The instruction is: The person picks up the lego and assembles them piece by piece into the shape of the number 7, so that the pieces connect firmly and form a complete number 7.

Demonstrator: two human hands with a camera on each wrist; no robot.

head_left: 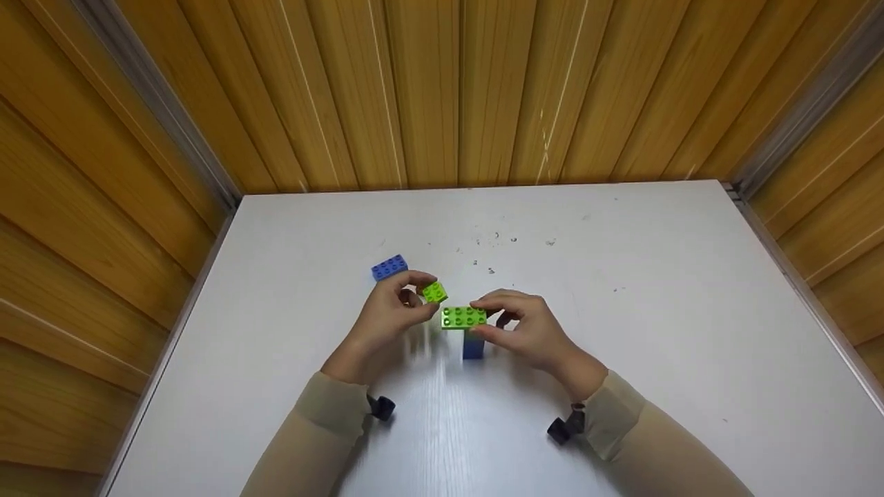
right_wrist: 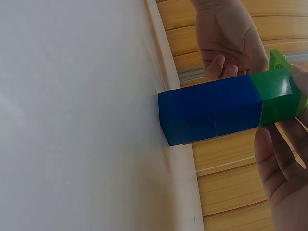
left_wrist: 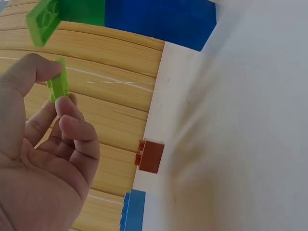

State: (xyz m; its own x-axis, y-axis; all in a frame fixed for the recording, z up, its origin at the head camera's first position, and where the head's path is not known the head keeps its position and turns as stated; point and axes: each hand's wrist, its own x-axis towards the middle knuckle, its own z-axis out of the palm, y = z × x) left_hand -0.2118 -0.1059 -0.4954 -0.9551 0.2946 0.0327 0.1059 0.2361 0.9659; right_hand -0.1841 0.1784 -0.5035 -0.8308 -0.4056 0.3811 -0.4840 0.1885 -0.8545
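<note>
My left hand (head_left: 387, 310) pinches a small lime-green brick (head_left: 434, 292) between thumb and fingertips, studs up in the head view. Just to its right, my right hand (head_left: 528, 328) grips the right end of a longer lime-green plate (head_left: 456, 317). That plate tops an upright stack and juts out to the left. In the right wrist view the stack shows a green brick (right_wrist: 279, 96) under the plate and two blue bricks (right_wrist: 211, 110) below, its base at the white table. The left hand's brick stands apart from the plate, seen edge-on in the left wrist view.
On the white table (head_left: 656, 331), a blue brick (head_left: 389, 268) lies beyond the left hand. A reddish-brown brick (left_wrist: 151, 157) stands near it in the left wrist view. Wood-grain panels (head_left: 483, 90) wall in the back and sides.
</note>
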